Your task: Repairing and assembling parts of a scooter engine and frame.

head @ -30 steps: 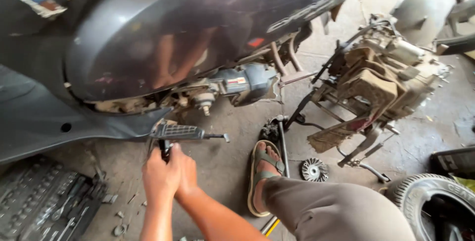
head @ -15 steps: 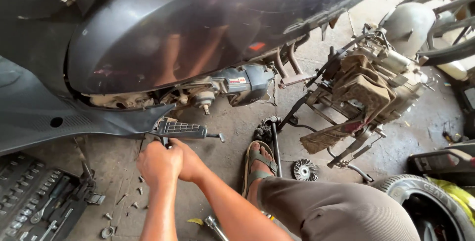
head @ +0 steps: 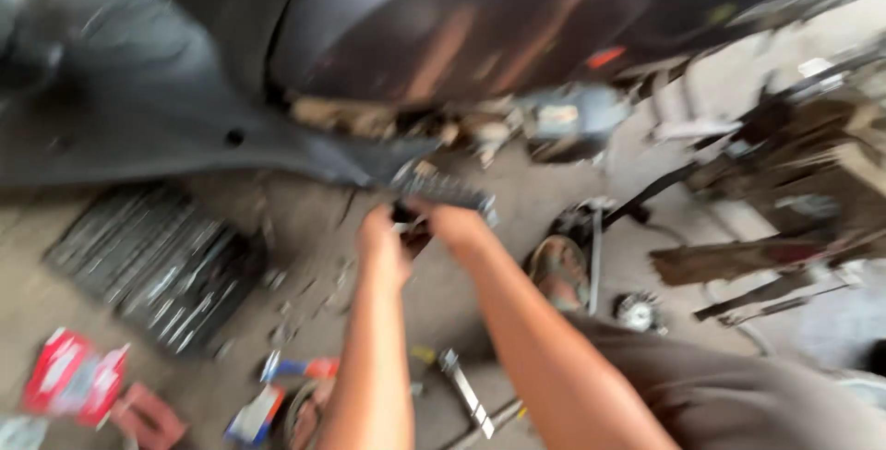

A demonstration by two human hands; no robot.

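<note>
Both hands are meeting at a dark tool [head: 413, 227] under the footpeg [head: 443, 190]: left hand [head: 383, 245] and right hand [head: 459, 227] are gripping it, blurred.

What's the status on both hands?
Left hand and right hand together on the ribbed metal footpeg; grip blurred. Dark scooter body panel overhead.

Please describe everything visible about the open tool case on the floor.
The tool case is dark, rectangular and lies open flat on the concrete floor, left of the left hand. Rows of slim metallic tools fill it, blurred by camera motion. It sits askew below the scooter's dark body panel. No hand touches it.
</note>
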